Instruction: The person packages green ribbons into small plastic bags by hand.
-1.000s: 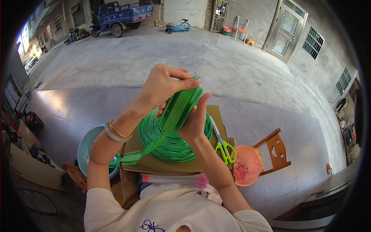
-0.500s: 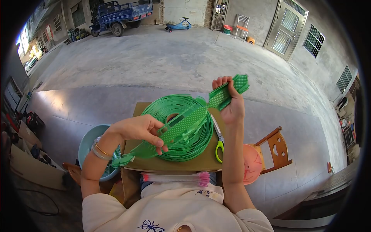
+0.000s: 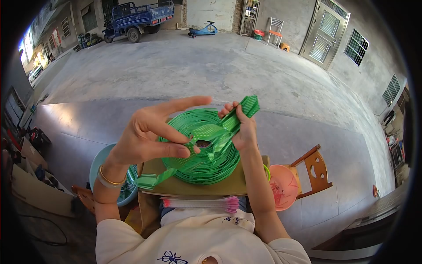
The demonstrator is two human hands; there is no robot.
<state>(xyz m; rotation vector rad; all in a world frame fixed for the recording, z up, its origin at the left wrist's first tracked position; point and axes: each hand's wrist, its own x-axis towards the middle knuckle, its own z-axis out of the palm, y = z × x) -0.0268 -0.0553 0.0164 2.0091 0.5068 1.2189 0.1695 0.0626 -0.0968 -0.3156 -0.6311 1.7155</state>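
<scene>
My right hand [image 3: 243,127] grips a folded bundle of green dotted plastic strip [image 3: 249,105] above the far right of the table. With thumb and fingers my left hand [image 3: 151,130] pinches a trailing part of the same strip, index finger raised. Between the hands the strip sags over a large flat coil of green strip [image 3: 204,169], which lies on the brown tabletop [image 3: 151,166]. The strip's lower end hangs leftward over the table's near-left corner. Behind my right forearm, only a bit of the scissors' yellow-green handle [image 3: 267,172] shows.
At the left stands a light-blue basin [image 3: 97,159] with green and clear pieces inside. On the right a pink basin [image 3: 285,176] sits by a wooden chair [image 3: 315,171]. A bundle of pink-tipped clear strips [image 3: 200,202] lies across my lap. A blue cargo tricycle [image 3: 140,17] is parked far off.
My right hand has come down and left with the folded bundle. My left hand has risen, its index finger lifting, and the strip between them has gone slack. The scissors are now mostly covered.
</scene>
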